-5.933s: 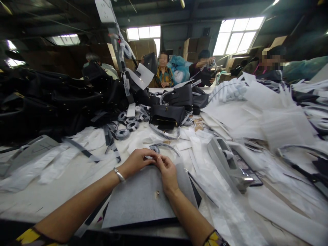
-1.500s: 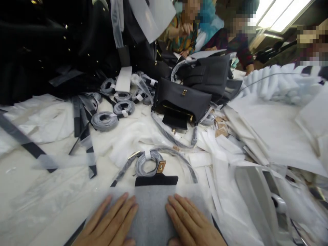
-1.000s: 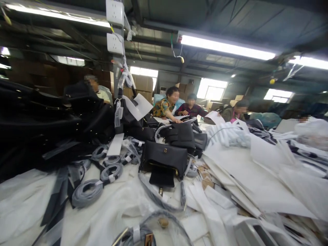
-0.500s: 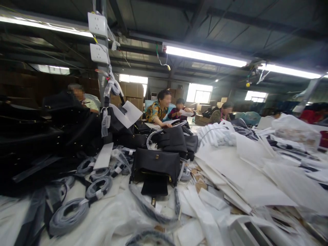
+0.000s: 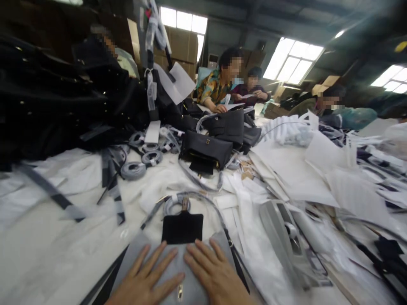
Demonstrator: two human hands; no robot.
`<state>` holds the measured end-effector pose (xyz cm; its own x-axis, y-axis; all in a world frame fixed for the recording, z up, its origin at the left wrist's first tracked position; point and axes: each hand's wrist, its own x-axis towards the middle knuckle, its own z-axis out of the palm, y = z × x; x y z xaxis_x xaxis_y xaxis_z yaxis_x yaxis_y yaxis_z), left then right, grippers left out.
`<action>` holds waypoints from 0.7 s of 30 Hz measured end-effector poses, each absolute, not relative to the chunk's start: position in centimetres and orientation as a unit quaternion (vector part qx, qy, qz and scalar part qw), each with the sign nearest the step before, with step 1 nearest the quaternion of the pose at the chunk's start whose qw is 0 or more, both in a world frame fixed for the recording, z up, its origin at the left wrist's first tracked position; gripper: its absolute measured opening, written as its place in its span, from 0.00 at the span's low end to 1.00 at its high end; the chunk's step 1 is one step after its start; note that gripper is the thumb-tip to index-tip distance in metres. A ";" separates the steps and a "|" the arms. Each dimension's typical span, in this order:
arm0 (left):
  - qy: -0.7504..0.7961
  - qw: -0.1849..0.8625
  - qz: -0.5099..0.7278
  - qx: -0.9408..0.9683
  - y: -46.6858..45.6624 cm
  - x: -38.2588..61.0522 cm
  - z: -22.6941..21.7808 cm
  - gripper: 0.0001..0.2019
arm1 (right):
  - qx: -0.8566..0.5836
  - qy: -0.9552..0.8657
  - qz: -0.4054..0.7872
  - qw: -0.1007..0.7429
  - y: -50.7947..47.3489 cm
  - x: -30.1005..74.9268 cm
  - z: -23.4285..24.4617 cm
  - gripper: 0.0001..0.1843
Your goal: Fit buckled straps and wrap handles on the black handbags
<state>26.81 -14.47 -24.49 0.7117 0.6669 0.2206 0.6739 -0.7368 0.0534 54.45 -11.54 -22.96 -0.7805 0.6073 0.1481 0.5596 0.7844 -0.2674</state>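
A handbag (image 5: 241, 267) with black edges lies at the bottom middle, its front covered by a translucent grey-white sheet (image 5: 178, 267). My left hand (image 5: 148, 275) rests flat on the sheet with the fingers spread. Beside it, my right hand (image 5: 212, 269) also lies flat, fingers apart. A gold clasp (image 5: 180, 292) shows between the two hands. Just beyond the fingertips is a black flat piece (image 5: 182, 228) with a narrow tab. The wrapped strap (image 5: 219, 210) arches over it. The bag's near edge is out of view.
Farther off stands another black handbag (image 5: 206, 148), with more bags behind it. Coiled wrapped straps (image 5: 133, 170) lie left of it. A grey tape dispenser (image 5: 288, 235) and piled white sheets (image 5: 292, 173) are on the right. Several people (image 5: 219, 84) work across the table.
The view has tilted down and now takes in more of the near table. Both my hands and the sheet-covered handbag under them have come into sight.
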 end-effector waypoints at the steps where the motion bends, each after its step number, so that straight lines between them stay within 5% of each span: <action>1: -0.372 -0.020 -0.087 -0.924 -14.6 26.8 -24.4 0.39 | -0.320 -0.929 0.151 0.104 -11.8 54.4 -22.7 0.41; 3: -0.384 -0.083 -0.049 -0.918 -14.8 26.8 -23.9 0.45 | -0.347 -0.903 0.229 0.105 -11.9 54.1 -21.7 0.41; 7: -0.389 -0.147 -0.041 -0.909 -14.9 27.0 -23.0 0.42 | -0.454 -0.818 0.250 0.251 -8.7 51.7 -19.7 0.21; 10: -0.382 -0.154 -0.049 -0.910 -14.8 27.0 -22.8 0.38 | -0.508 -0.761 0.250 0.317 -4.5 49.1 -19.2 0.26; 17: -0.372 -0.098 -0.098 -0.918 -15.0 27.0 -23.0 0.35 | -0.455 -0.773 0.297 0.328 -7.1 49.0 -19.2 0.10; 21: -0.375 -0.096 -0.147 -0.910 -15.4 27.1 -23.2 0.35 | -0.353 -0.828 0.303 0.313 -12.6 50.8 -21.0 0.12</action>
<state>27.11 -15.35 -23.19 0.6750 0.7115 0.1953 0.6549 -0.6997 0.2855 50.83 -12.55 -21.03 -0.5555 0.7741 0.3036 0.3948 0.5668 -0.7231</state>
